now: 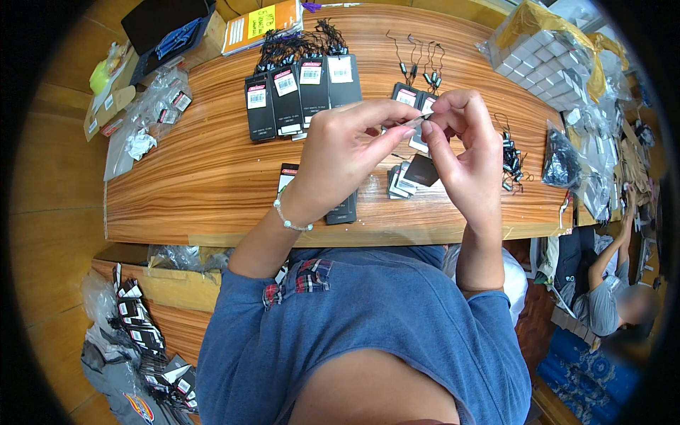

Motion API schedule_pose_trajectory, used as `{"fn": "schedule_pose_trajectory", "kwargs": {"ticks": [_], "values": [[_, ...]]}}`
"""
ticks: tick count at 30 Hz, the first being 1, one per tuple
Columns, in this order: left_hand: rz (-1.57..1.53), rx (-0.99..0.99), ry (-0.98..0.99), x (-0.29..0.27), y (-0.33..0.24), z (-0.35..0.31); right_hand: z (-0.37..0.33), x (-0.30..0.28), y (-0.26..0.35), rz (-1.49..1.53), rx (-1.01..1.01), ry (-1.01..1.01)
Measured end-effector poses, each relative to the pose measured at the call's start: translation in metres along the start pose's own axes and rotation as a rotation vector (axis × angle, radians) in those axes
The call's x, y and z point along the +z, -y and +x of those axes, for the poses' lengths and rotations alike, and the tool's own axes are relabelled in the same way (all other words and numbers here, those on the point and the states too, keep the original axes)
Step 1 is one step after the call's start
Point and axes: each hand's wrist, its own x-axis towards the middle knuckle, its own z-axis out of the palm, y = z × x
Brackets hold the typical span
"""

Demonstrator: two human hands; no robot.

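My left hand (361, 138) and my right hand (464, 138) meet over the table, fingertips pinched together on a short, thin dark tag string (423, 117); its exact shape is mostly hidden by the fingers. Just below them is a small square black tag (423, 171), beside a little fanned stack of white-edged tags (401, 182). I cannot tell whether that black tag hangs from the string or lies on the table. Behind my fingers lie long black hang tags (405, 94) with loose looped strings (411, 69). Under my left wrist rests another pile of black tags (343, 212).
Stacks of black hang tags (309, 92) with bunched strings stand at the back centre. More strings (511, 164) lie right, near a bag of black strings (561, 157). Plastic-wrapped white boxes (538, 60) fill the back right corner. A person (609, 297) sits at far right.
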Motion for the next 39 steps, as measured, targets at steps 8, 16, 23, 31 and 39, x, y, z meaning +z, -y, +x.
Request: {"fn": "schedule_pose_trajectory", "kwargs": {"ticks": [8,16,23,31,39], "values": [[0.188,0.198,-0.002,-0.003,0.004,0.009,0.011,-0.001,-0.005,-0.047,-0.038,0.036],[0.555,0.625,-0.122,-0.010,0.015,0.023,0.017,-0.001,-0.013,0.534,0.244,0.105],[0.688,0.832,-0.111,-0.007,0.019,0.020,0.019,0.006,-0.030,0.809,0.337,-0.107],[0.295,0.513,-0.121,-0.011,0.040,0.005,0.034,-0.002,-0.048,1.379,0.064,-0.006],[-0.105,0.039,-0.029,-0.001,0.037,-0.002,0.034,0.009,-0.041,1.617,0.146,0.079]]}}
